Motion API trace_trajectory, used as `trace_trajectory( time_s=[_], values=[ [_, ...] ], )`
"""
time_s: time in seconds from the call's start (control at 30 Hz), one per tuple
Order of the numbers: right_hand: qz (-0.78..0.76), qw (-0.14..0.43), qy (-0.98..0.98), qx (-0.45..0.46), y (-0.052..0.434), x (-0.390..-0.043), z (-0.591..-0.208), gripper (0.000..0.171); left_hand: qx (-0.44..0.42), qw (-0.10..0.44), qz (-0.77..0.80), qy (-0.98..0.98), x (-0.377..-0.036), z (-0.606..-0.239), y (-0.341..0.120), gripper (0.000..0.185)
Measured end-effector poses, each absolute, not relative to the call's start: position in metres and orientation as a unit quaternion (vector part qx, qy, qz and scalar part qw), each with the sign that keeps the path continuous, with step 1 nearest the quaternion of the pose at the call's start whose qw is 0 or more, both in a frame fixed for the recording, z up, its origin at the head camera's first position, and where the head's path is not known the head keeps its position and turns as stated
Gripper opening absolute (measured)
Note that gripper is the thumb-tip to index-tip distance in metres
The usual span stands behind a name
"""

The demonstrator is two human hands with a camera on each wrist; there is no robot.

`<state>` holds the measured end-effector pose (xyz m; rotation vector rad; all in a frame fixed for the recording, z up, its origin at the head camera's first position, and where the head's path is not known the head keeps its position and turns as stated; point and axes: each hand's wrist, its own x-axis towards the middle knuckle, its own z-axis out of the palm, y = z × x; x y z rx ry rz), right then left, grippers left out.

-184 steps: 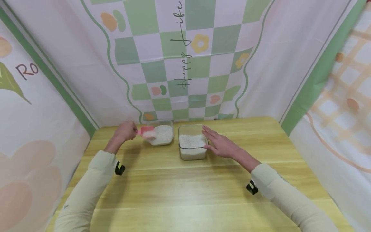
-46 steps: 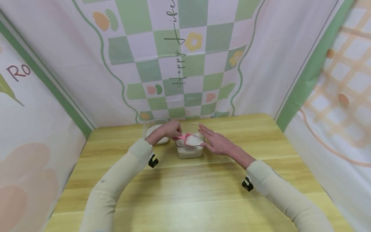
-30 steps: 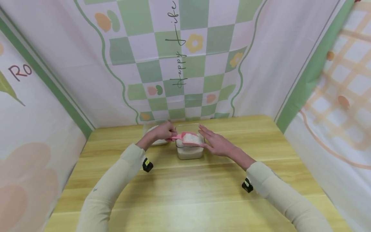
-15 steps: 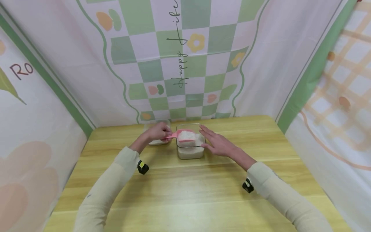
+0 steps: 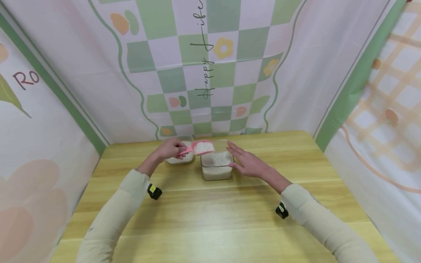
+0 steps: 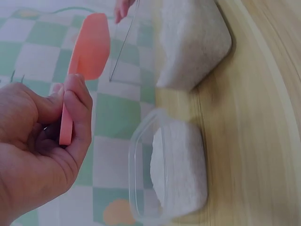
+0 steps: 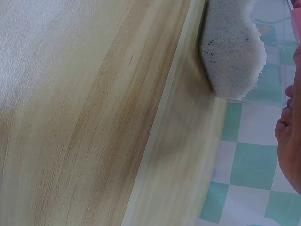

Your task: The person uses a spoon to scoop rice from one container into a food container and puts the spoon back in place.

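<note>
My left hand [image 5: 170, 148] pinches the handle of a pink scoop [image 5: 203, 147] between thumb and curled fingers. White rice fills the scoop, which hovers above the left back part of a clear, dark-rimmed container [image 5: 217, 173] holding rice [image 5: 217, 159]. Behind and below my left hand stands a smaller clear plastic container [image 6: 133, 160], also holding rice [image 6: 186, 169]. My right hand [image 5: 246, 162] has its fingers extended at the right rim of the dark-rimmed container; its fingertips are cut off in the right wrist view, where grains show through the container's wall.
Both containers stand side by side near the back edge of the wooden table [image 5: 210, 219]. A checked fabric backdrop [image 5: 210, 80] hangs right behind them, with more printed fabric at both sides. A small black camera [image 5: 154, 191] is worn on each wrist.
Inside the dark-rimmed container, the scoop came up full of rice. My left hand then drew it up and left, toward the smaller container. The right hand has stayed at the rim.
</note>
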<state>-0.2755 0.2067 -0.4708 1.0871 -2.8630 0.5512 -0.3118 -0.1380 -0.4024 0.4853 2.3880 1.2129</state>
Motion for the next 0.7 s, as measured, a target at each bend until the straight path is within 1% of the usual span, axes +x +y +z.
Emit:
trace_trajectory(
  time_s=[0.17, 0.53, 0.7],
  values=[
    [0.177, 0.017, -0.920, 0.349, 0.207, -0.276, -0.471, 0.066, 0.148, 0.202, 0.446, 0.859, -0.311, -0.401, -0.153, 0.021],
    [0.185, 0.010, -0.919, 0.347, 0.208, -0.276, -0.470, 0.065, 0.130, 0.192, 0.455, 0.860, -0.311, -0.407, -0.178, 0.021],
    [0.186, 0.011, -0.918, 0.351, 0.207, -0.277, -0.471, 0.065, 0.125, 0.176, 0.434, 0.875, -0.313, -0.410, -0.191, 0.023]
  ],
)
